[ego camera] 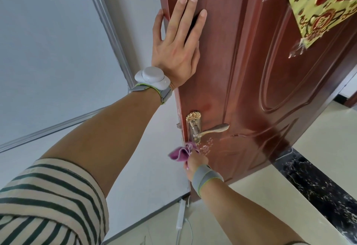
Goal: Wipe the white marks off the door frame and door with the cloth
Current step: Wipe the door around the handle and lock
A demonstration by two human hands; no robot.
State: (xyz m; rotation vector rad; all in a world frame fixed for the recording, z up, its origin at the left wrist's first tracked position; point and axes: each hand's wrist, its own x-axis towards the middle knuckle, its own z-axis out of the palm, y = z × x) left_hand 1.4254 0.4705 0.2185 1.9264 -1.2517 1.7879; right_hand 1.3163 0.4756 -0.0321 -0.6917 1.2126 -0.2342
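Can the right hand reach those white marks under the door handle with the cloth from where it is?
Probably yes. The right hand grips the cloth close beside the white marks, with only bare door between. The handle sits just above, not across them.

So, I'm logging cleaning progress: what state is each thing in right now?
Door: open, latch edge showing.
Handle: level, not pressed.
White marks: unwiped, below the handle.
Cloth: bunched, beside the marks.
Left hand: flat on the door, thumb round its edge.
Right hand: grips the cloth.
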